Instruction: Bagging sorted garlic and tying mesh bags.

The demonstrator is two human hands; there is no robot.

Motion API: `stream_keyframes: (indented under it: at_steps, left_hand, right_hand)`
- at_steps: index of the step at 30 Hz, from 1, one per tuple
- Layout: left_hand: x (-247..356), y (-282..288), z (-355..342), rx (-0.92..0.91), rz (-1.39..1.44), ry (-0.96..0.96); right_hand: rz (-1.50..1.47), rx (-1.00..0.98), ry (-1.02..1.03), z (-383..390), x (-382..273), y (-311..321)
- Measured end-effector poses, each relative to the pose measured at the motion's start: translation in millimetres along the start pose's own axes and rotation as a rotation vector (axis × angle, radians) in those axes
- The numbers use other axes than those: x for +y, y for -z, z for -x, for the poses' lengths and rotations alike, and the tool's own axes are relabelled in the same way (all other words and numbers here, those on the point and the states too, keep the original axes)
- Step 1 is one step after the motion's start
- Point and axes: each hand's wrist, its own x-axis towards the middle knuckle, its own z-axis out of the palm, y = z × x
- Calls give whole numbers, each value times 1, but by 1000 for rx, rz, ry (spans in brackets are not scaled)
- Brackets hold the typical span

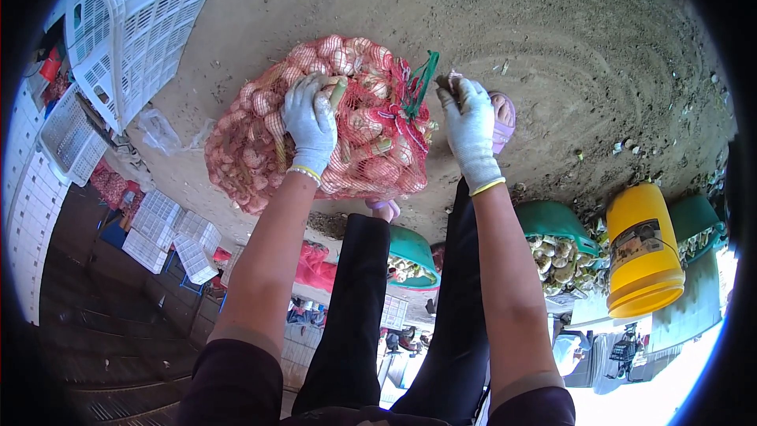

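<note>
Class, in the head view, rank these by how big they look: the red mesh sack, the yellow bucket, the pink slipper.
1. Red mesh sack
2. Yellow bucket, though its nearness to the camera is unclear
3. Pink slipper, partly hidden behind the right hand

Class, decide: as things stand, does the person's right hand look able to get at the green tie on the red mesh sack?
Probably yes: the right hand is beside the green tie at the red mesh sack, with nothing between them.

A bulging red mesh sack (315, 122) of pale garlic bulbs lies on sandy ground. Its gathered neck carries a green tie (424, 77).
</note>
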Motion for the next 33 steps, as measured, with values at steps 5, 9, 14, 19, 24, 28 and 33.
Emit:
stream_keyframes:
  at_steps: [5, 9, 14, 19, 24, 28, 33]
  left_hand:
    - [4, -2, 1, 13, 14, -19]
    - [-4, -1, 5, 24, -29, -31]
    - [0, -7, 6, 32, 21, -12]
    - [0, 1, -1, 94, 75, 0]
    - [-1, -8, 5, 107, 75, 22]
    - [-7, -10, 6, 136, 78, 28]
    - [-5, -13, 7, 144, 88, 18]
  right_hand:
    - [508, -375, 169, -7, -24, -19]
    - [725, -405, 126, -4, -18, -10]
    - [302, -594, -323, 7, -8, 4]
    - [484, -338, -88, 18, -21, 68]
    - [960, 258, -153, 24, -4, 89]
    - [596, 121, 167, 20, -32, 41]
    - [791, -389, 149, -15, -35, -11]
